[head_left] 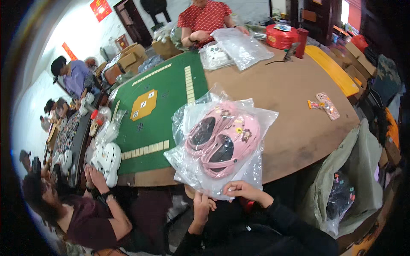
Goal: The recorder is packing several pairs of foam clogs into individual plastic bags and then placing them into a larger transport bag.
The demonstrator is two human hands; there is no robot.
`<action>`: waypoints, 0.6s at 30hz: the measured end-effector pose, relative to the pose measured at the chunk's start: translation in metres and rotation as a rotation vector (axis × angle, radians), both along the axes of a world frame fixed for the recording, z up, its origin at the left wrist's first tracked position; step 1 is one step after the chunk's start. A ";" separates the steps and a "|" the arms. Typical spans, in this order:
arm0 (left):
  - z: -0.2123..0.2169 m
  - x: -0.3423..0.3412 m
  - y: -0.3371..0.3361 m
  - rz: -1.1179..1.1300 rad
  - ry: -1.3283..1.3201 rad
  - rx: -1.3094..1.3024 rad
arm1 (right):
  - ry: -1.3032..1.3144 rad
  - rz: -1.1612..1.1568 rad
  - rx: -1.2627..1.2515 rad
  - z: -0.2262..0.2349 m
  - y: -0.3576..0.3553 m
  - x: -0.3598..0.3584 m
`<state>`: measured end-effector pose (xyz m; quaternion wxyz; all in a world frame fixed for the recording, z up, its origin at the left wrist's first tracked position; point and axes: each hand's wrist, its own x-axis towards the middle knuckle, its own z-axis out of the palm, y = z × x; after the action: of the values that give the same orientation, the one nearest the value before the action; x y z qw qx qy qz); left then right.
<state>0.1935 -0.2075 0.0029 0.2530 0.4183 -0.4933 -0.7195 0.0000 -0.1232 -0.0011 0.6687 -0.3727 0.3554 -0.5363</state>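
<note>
A pair of pink clogs [239, 151] with small charms lies inside a clear plastic bag [267, 123] at the near edge of the table. My left hand [202, 209] is closed on the bag's near edge, its fingers curled at the plastic. A short way to the right, my right hand [244, 190] pinches the same edge between thumb and fingers. The bag's far part rests over the green mat [171, 87] and the brown tabletop [294, 132].
Across the table a person in red handles another bag [243, 47]. At left, another person's hands hold white clogs [110, 160]. A phone case [328, 106] lies at right. Beside the table stands an open sack [363, 170] with a bagged dark item [339, 198].
</note>
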 end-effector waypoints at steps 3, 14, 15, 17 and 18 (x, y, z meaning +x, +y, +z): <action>-0.010 0.004 0.012 -0.366 0.009 0.163 | 0.038 -0.017 0.050 -0.002 0.010 -0.008; -0.002 -0.026 0.027 -0.642 0.412 0.335 | 0.059 -0.236 0.161 0.024 0.030 0.000; 0.007 -0.029 0.028 -0.678 0.198 0.221 | 0.087 -0.226 0.135 0.022 0.030 0.000; 0.004 -0.036 0.034 -0.543 0.028 0.167 | 0.113 -0.201 0.154 0.018 0.028 0.001; -0.001 -0.036 0.033 -0.533 0.030 0.166 | 0.139 -0.205 0.170 0.017 0.028 0.001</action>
<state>0.1575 -0.1741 0.0018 0.0269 0.2822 -0.5216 -0.8047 0.0005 -0.0956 0.0160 0.6135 -0.3127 0.4809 -0.5428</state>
